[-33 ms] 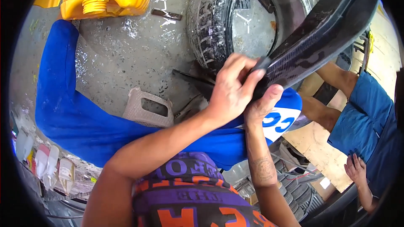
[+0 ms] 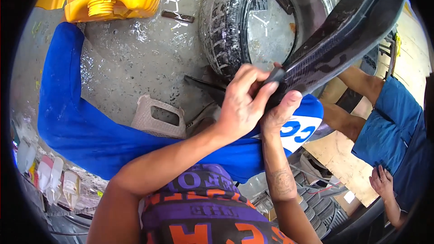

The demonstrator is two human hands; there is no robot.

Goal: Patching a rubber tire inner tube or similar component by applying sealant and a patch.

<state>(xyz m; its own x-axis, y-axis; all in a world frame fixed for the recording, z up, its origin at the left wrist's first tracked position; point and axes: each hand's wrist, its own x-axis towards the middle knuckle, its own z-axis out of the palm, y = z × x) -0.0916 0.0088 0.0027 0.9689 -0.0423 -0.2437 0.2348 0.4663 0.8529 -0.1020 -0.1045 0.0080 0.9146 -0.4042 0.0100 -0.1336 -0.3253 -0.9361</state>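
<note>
A long, glossy black panel with a woven carbon-like pattern slants from my lap toward the upper right. My right hand grips its lower end from below, thumb laid along the near edge. Between the thumb and fingers of my left hand is a small dark grey block, pressed against the panel near that same end. The face of the block that meets the panel is hidden. My blue-trousered legs lie spread under my forearms.
A tyre lies on the floor ahead, partly behind the panel. At the upper left is a yellow jug; a beige plastic stool sits between my legs. On the right stands another person in blue shorts, by a plywood sheet.
My left hand and the dark block have shifted a little down and to the left along the panel. My right hand and the panel stay almost still.
</note>
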